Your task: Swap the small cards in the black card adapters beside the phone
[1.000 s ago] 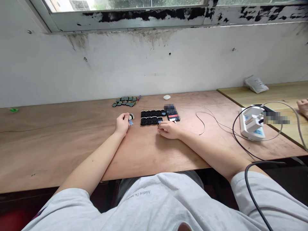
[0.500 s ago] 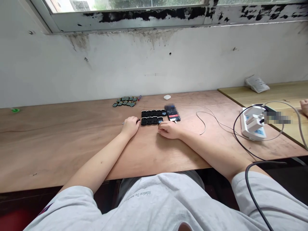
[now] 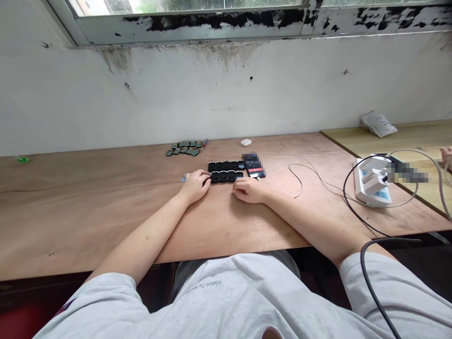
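My left hand (image 3: 195, 185) rests at the left end of the near row of black plastic parts (image 3: 224, 177), its fingers closed over the end piece. A small light-blue bit (image 3: 182, 178) shows just left of that hand. Beside the row's right end lies my right hand (image 3: 249, 189), fingers curled together; whatever they may hold is hidden. Behind runs a second row of black parts (image 3: 225, 165), with a blue piece at its right end. A phone (image 3: 254, 168) with a cable plugged in touches or nearly touches that end.
Several green square pieces (image 3: 184, 148) lie near the wall, with a purple pen-like tool (image 3: 205, 143) beside them. A white case (image 3: 246, 142) sits further right. A power strip (image 3: 373, 183) with cables stands at right, near another person's hand (image 3: 447, 155). A green object (image 3: 23, 160) lies far left.
My left hand has shifted slightly right, and the near row of black parts has slid right with it. My right hand has stayed almost still.
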Motion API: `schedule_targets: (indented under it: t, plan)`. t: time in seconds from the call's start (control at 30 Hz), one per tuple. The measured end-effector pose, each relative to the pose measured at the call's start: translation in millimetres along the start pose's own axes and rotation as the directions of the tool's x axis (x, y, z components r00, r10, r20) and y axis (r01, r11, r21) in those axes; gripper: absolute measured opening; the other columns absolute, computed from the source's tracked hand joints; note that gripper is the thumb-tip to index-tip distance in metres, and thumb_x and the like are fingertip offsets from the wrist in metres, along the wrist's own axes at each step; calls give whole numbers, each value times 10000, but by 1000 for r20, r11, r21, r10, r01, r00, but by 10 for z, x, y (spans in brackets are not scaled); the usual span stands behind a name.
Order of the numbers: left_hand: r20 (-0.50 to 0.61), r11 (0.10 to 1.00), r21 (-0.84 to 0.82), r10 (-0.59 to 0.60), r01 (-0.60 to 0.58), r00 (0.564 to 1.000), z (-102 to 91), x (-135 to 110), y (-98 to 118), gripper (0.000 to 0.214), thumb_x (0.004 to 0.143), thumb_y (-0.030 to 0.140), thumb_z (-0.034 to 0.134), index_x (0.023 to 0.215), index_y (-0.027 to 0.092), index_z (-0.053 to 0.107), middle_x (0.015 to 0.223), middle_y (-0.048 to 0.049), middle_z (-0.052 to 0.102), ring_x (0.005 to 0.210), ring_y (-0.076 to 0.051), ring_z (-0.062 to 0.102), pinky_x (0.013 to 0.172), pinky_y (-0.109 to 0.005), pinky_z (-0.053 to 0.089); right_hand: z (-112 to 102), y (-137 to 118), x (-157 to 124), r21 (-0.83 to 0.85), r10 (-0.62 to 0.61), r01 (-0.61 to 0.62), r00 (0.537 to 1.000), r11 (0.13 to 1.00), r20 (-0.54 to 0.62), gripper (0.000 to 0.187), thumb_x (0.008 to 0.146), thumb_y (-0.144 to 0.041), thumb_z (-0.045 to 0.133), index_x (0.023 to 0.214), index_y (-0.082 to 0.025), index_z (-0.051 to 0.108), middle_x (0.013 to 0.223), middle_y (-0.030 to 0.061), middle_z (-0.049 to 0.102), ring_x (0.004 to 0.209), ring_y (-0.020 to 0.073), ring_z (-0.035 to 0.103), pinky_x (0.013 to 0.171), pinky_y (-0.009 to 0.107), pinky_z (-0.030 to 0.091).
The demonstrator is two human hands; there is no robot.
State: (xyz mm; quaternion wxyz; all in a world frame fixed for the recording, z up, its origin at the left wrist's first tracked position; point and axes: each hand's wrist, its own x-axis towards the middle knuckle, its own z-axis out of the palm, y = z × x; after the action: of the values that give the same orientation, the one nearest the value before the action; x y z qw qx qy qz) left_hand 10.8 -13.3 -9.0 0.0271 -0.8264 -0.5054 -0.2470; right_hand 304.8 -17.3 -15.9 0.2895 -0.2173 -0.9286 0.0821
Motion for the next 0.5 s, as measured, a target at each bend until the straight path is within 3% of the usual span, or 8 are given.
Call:
schedule_targets:
  t: [0.2,0.4,0.5]
  plan:
    - [63,996,-28,87,-85,994,-39,-27,-2,335,938,328,558,1185,215,753,1315,-129,666,1213,-321,623,1037,-492,435,5,17,3,-7,13,-13,1000,1000,12,188,969,-248,576,828,-204,692,898,85,701,806,203,651,755,320,513]
    - [37,999,18,26,-26,999,22,-10,-43,313,929,283,550,1150,208,759,1263,-139,685,1194,-330,626,1027,-504,454,-4,8,13,-11,17,-17,1000,1000,13,201,973,-272,573,836,-201,702,880,88,699,795,206,646,746,322,514]
    - [50,999,-11,53,-52,997,27,-3,-59,295,943,301,549,1131,206,754,1245,-136,688,1180,-318,632,1039,-500,467,-6,5,14,-11,21,-21,1000,1000,13,190,968,-275,587,837,-204,704,880,88,700,789,208,645,744,324,513]
